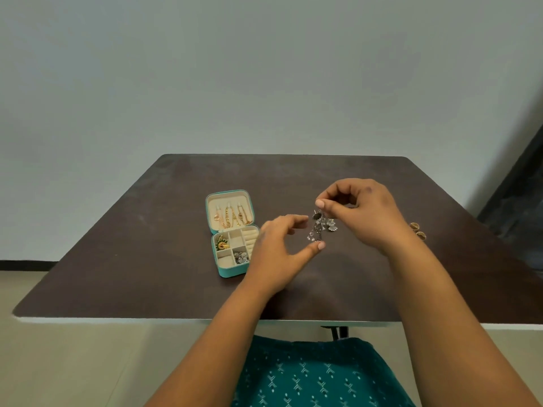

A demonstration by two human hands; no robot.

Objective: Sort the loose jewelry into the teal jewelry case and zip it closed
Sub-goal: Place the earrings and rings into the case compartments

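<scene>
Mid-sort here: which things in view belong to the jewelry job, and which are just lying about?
Job:
teal jewelry case, open
silver earrings, pinched by right hand
left hand, open beneath them
gold rings on table

Lying about:
table
teal patterned clothing

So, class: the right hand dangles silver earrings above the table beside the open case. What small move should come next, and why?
Probably carry the silver earrings, pinched in the right hand, left to the open teal case. The left hand holds nothing, and some compartments look free.
</scene>
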